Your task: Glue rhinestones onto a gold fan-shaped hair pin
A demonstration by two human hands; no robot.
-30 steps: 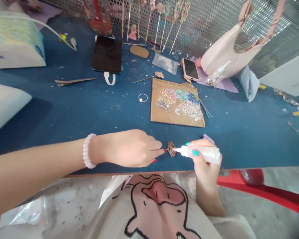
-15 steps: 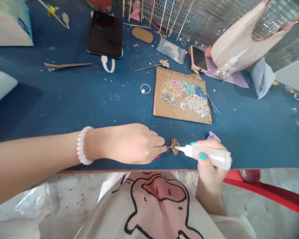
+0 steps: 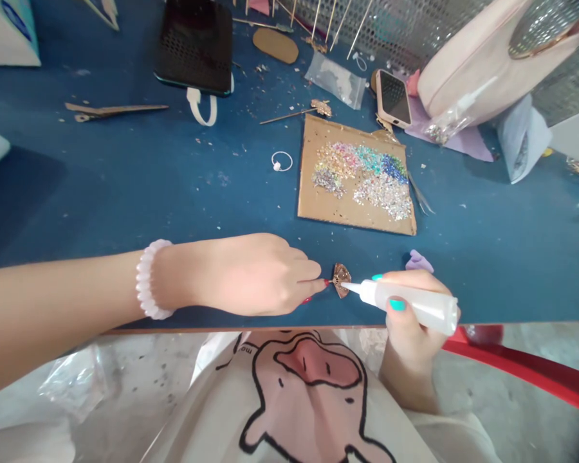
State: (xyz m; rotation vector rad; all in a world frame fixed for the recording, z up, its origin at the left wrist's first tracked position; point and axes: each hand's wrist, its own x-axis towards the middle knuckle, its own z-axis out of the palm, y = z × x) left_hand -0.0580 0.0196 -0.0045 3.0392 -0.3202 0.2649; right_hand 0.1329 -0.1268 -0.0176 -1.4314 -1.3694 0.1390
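My left hand pinches the narrow end of a small brown fan-shaped ornament near the table's front edge. My right hand is closed round a white squeeze bottle that lies almost level. Its thin nozzle points left, and the tip meets or nearly meets the face of the ornament. Beyond them is a piece of cardboard bearing heaps of small rhinestones in silver, blue, teal, pink and yellow. A purple scrap lies just beyond my right hand.
Tweezers rest against the cardboard's right edge. Scissors, a black tablet-like device, a white elastic ring, a phone and a clear plastic bag lie farther back. A pink bag stands at the back right.
The view has shifted slightly, so the far items sit higher in the picture. Both hands keep their hold, and the nozzle stays at the ornament.
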